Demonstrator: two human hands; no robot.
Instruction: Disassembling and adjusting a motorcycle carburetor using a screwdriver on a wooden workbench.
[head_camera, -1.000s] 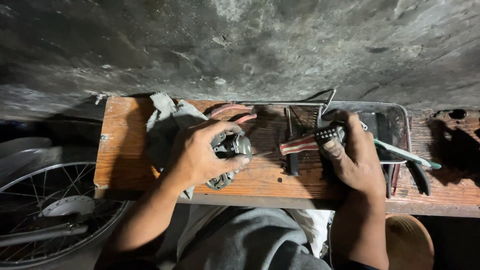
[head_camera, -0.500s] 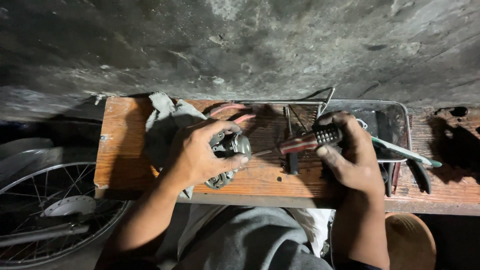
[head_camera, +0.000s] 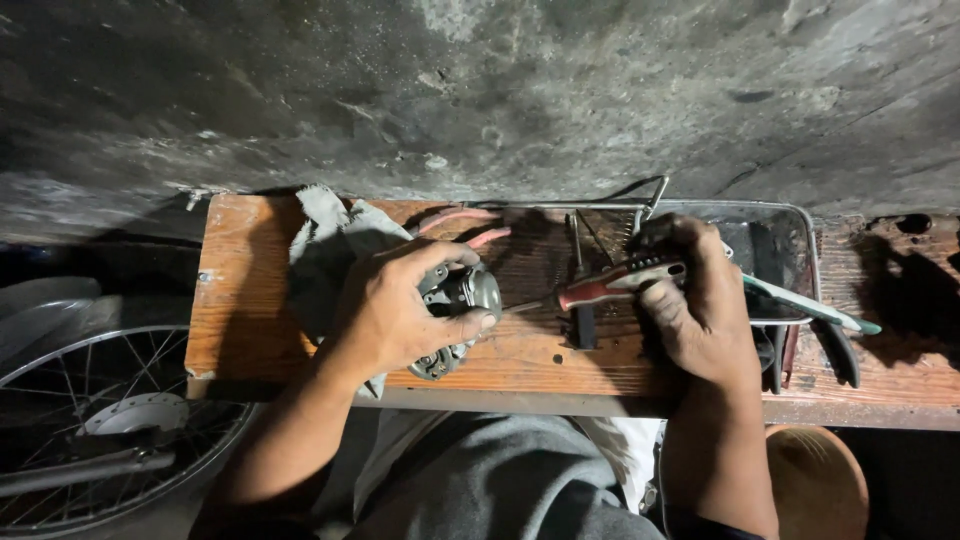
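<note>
A rough grey concrete wall (head_camera: 480, 90) is seen across the far side of the scene, and against its foot a worn wooden bench top (head_camera: 240, 300) is laid from left to right. At the near left, below the bench, a spoked wheel (head_camera: 110, 420) with a metal hub disc is seen. On the right part of the bench a shallow metal tray (head_camera: 790, 250) is set, with dark-handled pliers (head_camera: 840, 350) lying at its near right corner. On the left part a grey rag (head_camera: 330, 250) is spread, and red-handled pliers (head_camera: 465, 225) are lying just beyond it. The left hand (head_camera: 395, 315) is closed around a small grey metal part (head_camera: 465, 300), which is held on the bench near its middle, on the right edge of the rag, with thumb and fingers wrapped about it. The right hand (head_camera: 700, 310) is closed on the handle of a red and black screwdriver (head_camera: 610, 285), whose shaft is pointed left with its tip at the metal part. A green-handled tool (head_camera: 810, 310) is seen sticking out to the right from under the right hand.
</note>
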